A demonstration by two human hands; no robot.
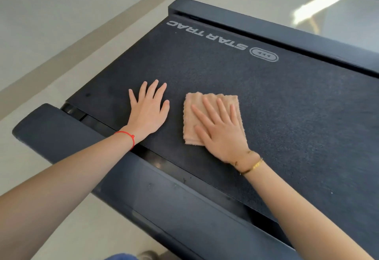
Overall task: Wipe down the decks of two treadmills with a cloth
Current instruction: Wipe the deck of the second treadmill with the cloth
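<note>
Flat under the spread right hand (221, 130) lies the cloth (196, 106); left hand (148, 110) splayed beside it.

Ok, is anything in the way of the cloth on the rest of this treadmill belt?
Only the left hand, flat on the belt left of the cloth. The right hand presses the cloth; elsewhere nothing visible blocks it.

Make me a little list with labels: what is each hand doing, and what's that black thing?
Left hand: flat on the belt, fingers spread, holding nothing
Right hand: pressed flat on the cloth
Cloth: tan, folded, lying on the belt
Belt: black treadmill belt, printed STAR TRAC
Side rails: dark, one along each side of the belt
Wrists: red string on left, gold bracelets on right
</note>
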